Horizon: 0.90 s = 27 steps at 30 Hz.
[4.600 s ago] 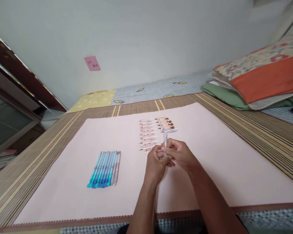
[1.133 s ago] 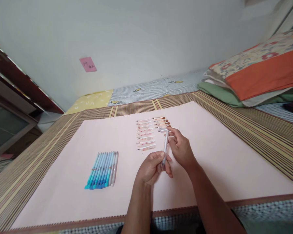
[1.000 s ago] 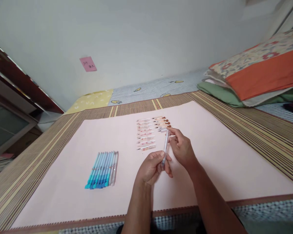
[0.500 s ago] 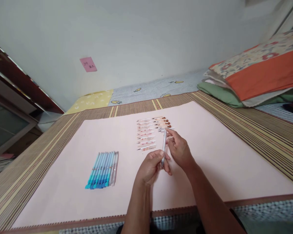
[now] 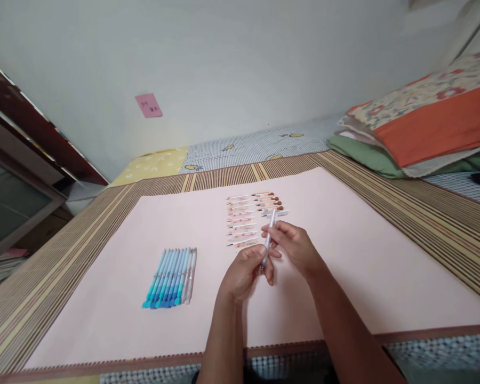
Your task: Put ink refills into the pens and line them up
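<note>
A clear, whitish pen (image 5: 268, 241) slants upward above the pink sheet. Its lower end is pinched by my left hand (image 5: 245, 271), between thumb and fingers. My right hand (image 5: 298, 248) grips the barrel around its middle, fingertips showing on the pen's left side. Just beyond my hands lie two columns: slim refills or pen parts with pinkish barrels (image 5: 242, 220) on the left, and pieces with brown ends (image 5: 272, 201) on the right. To the left, several blue pens (image 5: 170, 277) lie side by side, with clear pens (image 5: 190, 277) along their right edge.
Under everything is a large pink sheet (image 5: 116, 277) on a striped mat (image 5: 80, 234). Folded bedding with an orange band (image 5: 436, 125) is stacked at the back right. A pink note (image 5: 148, 105) is on the wall.
My right hand has slid from the pen's upper end down to its middle, closer to my left hand. The view has shifted slightly.
</note>
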Motion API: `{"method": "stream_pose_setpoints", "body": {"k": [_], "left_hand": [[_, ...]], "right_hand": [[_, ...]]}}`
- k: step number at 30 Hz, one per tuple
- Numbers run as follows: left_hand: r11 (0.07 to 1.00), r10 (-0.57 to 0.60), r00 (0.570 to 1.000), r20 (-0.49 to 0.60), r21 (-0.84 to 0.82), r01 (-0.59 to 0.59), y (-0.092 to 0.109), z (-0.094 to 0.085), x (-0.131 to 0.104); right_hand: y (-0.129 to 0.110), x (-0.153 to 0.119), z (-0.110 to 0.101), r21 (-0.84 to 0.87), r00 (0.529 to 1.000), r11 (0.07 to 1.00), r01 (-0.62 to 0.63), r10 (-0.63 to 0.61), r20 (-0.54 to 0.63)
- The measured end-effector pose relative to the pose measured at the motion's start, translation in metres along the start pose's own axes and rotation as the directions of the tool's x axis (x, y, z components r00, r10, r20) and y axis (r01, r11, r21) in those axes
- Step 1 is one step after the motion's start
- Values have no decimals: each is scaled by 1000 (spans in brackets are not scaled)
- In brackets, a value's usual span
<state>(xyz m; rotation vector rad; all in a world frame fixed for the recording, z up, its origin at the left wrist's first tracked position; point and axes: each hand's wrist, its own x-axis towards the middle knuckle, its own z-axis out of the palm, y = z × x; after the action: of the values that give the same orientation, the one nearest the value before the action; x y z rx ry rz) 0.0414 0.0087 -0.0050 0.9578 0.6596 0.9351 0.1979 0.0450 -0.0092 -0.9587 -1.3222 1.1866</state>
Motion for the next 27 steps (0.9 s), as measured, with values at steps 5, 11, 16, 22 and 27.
{"method": "stream_pose_setpoints", "body": {"k": [5,11,16,22,27], "left_hand": [[998,32,997,-77,-58,-37,2,-7,0],[913,95,935,-341,-345,-219,2,-20,2],[800,108,876,-471,-481,-357,1,-26,5],[787,156,839,-522,-447,-425,5,-30,2],[843,189,838,-511,-353,-406,11,-27,-3]], "right_hand": [[-7,-3,0,55,999,998,-7,5,33],[-15,-8,12,66,995,998,-17,10,103],[-20,-10,17,119,973,991,-58,29,228],[-14,-12,28,205,940,962,-179,105,326],[-3,-12,36,152,897,949,-276,197,395]]}}
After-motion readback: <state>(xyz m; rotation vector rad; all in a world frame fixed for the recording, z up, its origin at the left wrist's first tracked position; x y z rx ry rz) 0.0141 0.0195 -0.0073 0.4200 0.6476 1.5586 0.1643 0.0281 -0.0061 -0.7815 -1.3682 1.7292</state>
